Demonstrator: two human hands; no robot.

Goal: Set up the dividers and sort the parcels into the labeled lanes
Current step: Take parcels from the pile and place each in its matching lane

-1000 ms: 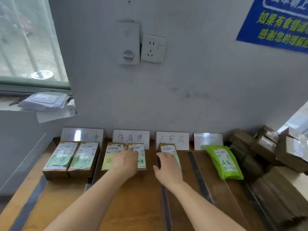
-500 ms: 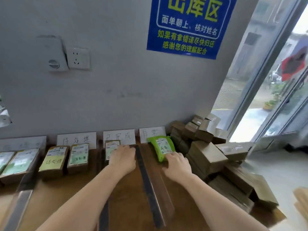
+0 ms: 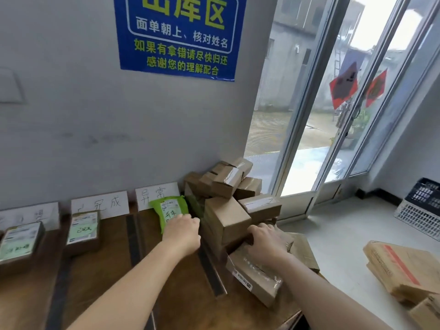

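Both hands have left the sorted lanes and swung over to the heap at the right end of the counter (image 3: 114, 263). A second ago they were pressing boxes square under the middle labels; now the left hand (image 3: 183, 231) rests half-curled on the near end of the green pouch (image 3: 170, 209), which lies in the last lane under its label (image 3: 157, 195), gripping nothing that I can make out. The right hand (image 3: 266, 241) has gone into the pile (image 3: 228, 201) of unsorted brown boxes, fingers (image 3: 258, 228) hooked under a box (image 3: 227, 219) at the front of the heap and palm down on a taped one (image 3: 257, 275) below. Whether it has actually closed on either I cannot tell (the fingertips are hidden).

The dividers look done: dark strips (image 3: 133, 234) run between the lanes, another (image 3: 210, 272) fences off the heap. One labelled parcel (image 3: 82, 231) sits in the lane left of the pouch, another (image 3: 19, 241) further left.

So the tidying seems over and the next parcel is being fetched. The heap is stacked loosely and crookedly; pulling from the bottom could tip the upper boxes onto the pouch.
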